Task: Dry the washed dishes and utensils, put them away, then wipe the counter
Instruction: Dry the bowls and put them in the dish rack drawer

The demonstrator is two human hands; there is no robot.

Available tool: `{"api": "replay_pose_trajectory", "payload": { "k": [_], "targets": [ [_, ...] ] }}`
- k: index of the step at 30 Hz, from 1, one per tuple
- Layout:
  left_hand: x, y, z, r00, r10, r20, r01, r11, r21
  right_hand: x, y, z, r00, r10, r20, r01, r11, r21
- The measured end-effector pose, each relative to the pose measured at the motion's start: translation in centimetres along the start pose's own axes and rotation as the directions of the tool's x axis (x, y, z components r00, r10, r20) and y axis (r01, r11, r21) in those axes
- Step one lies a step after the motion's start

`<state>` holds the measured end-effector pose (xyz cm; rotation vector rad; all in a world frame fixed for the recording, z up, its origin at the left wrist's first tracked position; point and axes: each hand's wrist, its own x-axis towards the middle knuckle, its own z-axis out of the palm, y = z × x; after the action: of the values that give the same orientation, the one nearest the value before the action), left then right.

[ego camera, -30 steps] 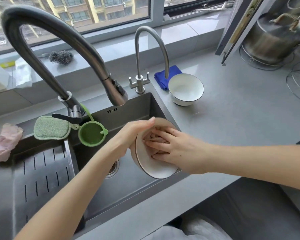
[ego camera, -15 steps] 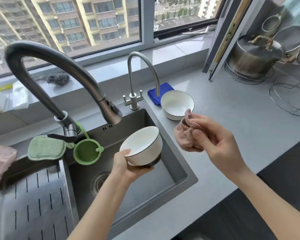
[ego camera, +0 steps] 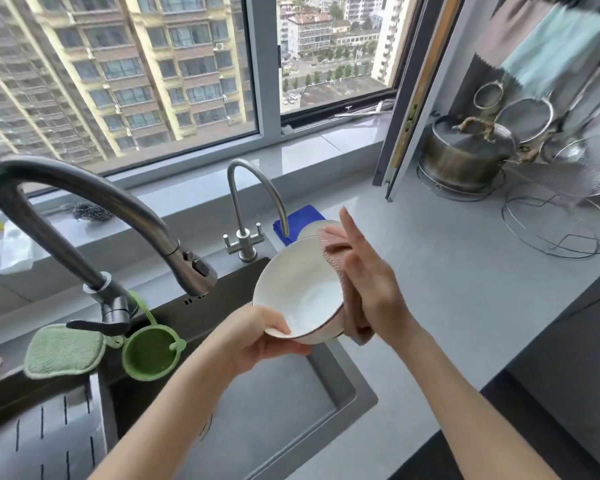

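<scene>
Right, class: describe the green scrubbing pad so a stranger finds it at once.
Start at the big curved tap. At its base are two green things. The scrubbing pad is the paler, flat, fuzzy one on the left; the strainer beside it is darker and round.

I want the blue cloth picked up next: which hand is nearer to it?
Right. The right hand, pressing a pink cloth to the bowl, has fingertips just right of the blue cloth; the left hand holds the bowl's near rim, farther off.

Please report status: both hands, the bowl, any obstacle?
Left hand grips bowl rim above sink edge. Right hand, fingers straight, presses cloth on bowl's outer side. Nothing in the way.
</scene>
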<state>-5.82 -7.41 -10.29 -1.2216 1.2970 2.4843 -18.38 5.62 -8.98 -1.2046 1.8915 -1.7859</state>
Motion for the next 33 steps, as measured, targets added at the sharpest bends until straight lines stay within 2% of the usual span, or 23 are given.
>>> {"api": "replay_pose_trajectory", "payload": {
  "k": [2,4,7,10,15,18,20,23,27,29,33],
  "targets": [
    [0.0,0.7,0.3,0.999,0.002,0.046,-0.007,0.993,0.119,1.7,-0.8,-1.6,0.972,0.196,0.130,-0.215,0.964,0.155],
    [0.2,1.4,0.8,0.997,0.036,0.075,-0.048,0.985,0.167,3.2,-1.0,-2.9,0.920,0.311,0.237,-0.364,0.903,0.229],
    [0.7,2.1,1.6,0.993,0.063,0.100,-0.079,0.983,0.163,4.7,-0.5,-4.2,0.834,0.406,0.373,-0.525,0.793,0.309],
    [1.0,2.1,2.5,0.991,0.083,0.105,-0.099,0.983,0.157,5.2,0.3,-4.6,0.792,0.483,0.374,-0.604,0.707,0.367],
    [1.4,1.1,3.7,0.989,0.143,0.038,-0.146,0.987,0.066,4.1,0.9,-4.7,0.794,0.597,0.117,-0.565,0.653,0.505],
    [1.7,0.8,5.4,0.959,0.274,-0.073,-0.278,0.959,-0.053,2.2,1.2,-3.8,0.747,0.664,0.020,-0.533,0.581,0.615],
    [2.1,0.6,6.2,0.905,0.389,-0.170,-0.405,0.911,-0.072,1.1,1.2,-2.8,0.718,0.695,-0.044,-0.487,0.547,0.680],
    [1.9,-0.5,6.7,0.805,0.552,-0.218,-0.558,0.829,0.037,-0.2,0.5,-2.3,0.667,0.736,-0.115,-0.420,0.499,0.758],
    [1.5,-1.4,8.1,0.660,0.721,-0.209,-0.680,0.692,0.242,-2.5,-0.7,-2.1,0.505,0.847,-0.165,-0.315,0.359,0.879],
    [1.6,-1.7,9.1,0.632,0.754,-0.178,-0.688,0.652,0.320,-3.8,-1.3,-2.5,0.471,0.860,-0.197,-0.249,0.344,0.905],
    [1.4,-2.7,10.8,0.643,0.765,-0.033,-0.666,0.580,0.469,-7.5,-2.7,-4.9,0.466,0.857,-0.220,-0.243,0.363,0.900]
  ]
}}
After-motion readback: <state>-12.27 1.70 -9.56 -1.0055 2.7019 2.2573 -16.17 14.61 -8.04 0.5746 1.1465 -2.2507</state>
